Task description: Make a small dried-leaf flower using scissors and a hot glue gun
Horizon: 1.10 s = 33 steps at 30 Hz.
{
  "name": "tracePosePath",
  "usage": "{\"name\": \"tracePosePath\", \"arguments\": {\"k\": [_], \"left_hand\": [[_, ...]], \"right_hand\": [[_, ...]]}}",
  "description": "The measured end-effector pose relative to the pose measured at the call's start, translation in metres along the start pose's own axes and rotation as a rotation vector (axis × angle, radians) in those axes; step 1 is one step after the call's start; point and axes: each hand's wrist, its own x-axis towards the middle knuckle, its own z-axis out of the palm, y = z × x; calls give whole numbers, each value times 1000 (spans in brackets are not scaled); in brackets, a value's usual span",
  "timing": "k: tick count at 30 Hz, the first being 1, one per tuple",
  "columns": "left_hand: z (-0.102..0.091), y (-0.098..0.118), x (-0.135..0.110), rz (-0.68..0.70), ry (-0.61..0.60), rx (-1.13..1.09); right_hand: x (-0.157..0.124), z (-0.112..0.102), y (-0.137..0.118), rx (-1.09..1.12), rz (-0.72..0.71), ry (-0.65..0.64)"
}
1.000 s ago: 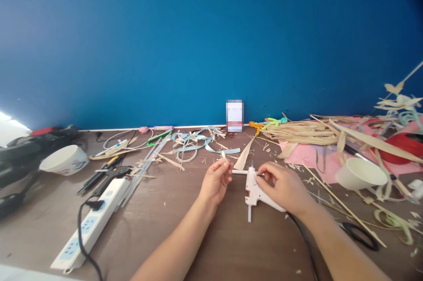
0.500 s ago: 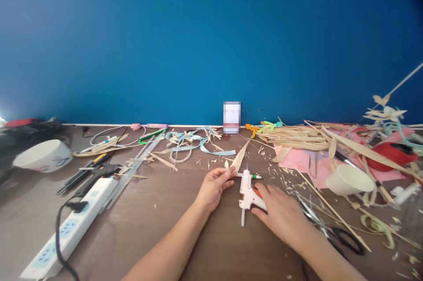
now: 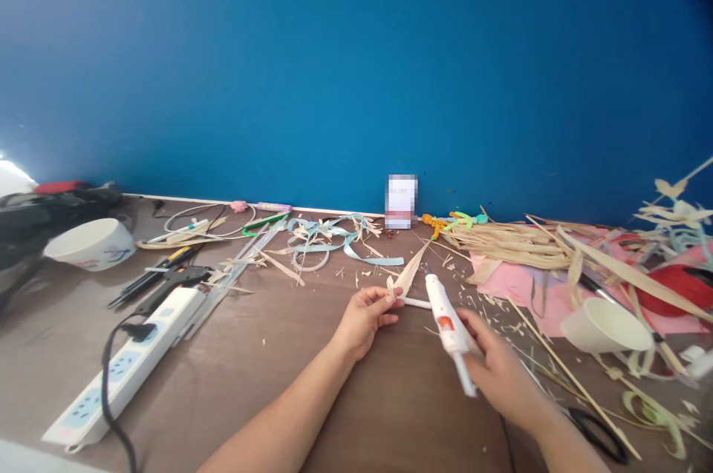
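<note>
Near the middle of the table my left hand (image 3: 365, 317) pinches a pale dried leaf strip (image 3: 411, 271), whose pointed end rises away from the fingers. A thin white stick (image 3: 417, 303) extends rightward from the same fingertips; its far end is hidden behind a white glue gun (image 3: 444, 313). My right hand (image 3: 490, 354) is closed around the glue gun's handle, with the nozzle pointing away and up. A glue stick (image 3: 464, 375) pokes from the gun's rear. The nozzle is close to the leaf strip but apart from it.
A white power strip (image 3: 134, 369) with a black plug lies left, near a white bowl (image 3: 92, 244). Blue ribbons (image 3: 334, 239) sit at the back. On the right are a bundle of dried strips (image 3: 495, 243), a pale cup (image 3: 606, 326), pink paper (image 3: 518, 291) and black-handled scissors (image 3: 598, 434).
My right hand has taken hold of the glue gun, lifted it and turned it, moving it to the right. My left hand still pinches the leaf strip. The view has shifted slightly.
</note>
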Motion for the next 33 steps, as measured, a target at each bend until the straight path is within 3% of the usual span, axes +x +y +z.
{"name": "tracePosePath", "arguments": {"k": [4, 7, 12, 19, 33], "left_hand": [[-1, 1, -3, 51, -2, 35], [0, 2, -6, 61, 3, 52], [1, 5, -10, 64, -39, 109], [1, 4, -11, 102, -74, 185], [3, 5, -12, 104, -16, 208]], "right_hand": [[-4, 6, 3, 272, 24, 124], [-7, 11, 6, 392, 9, 112], [-8, 13, 10, 425, 5, 19], [-9, 17, 10, 445, 67, 20], [-10, 18, 19, 475, 103, 31]]}}
